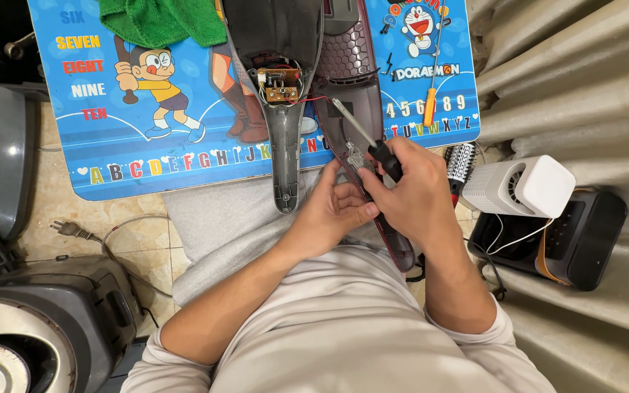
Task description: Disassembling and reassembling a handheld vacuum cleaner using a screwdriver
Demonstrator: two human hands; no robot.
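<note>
1. Two hands meet at the maroon shell half [373,131], lying at one o'clock from the torso.
2. Right hand [416,196], fingers closed round the black-handled screwdriver [373,142]: keep its shaft square to the part.
3. Left hand [333,211], fingers curled and pinching under the tip: brace firmly so nothing slips.

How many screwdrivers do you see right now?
2. A black-handled screwdriver is in the right hand, shaft pointing up over the maroon casing half. An orange-handled screwdriver lies on the blue cartoon board, upper right. Others may be hidden under the green cloth.
</note>
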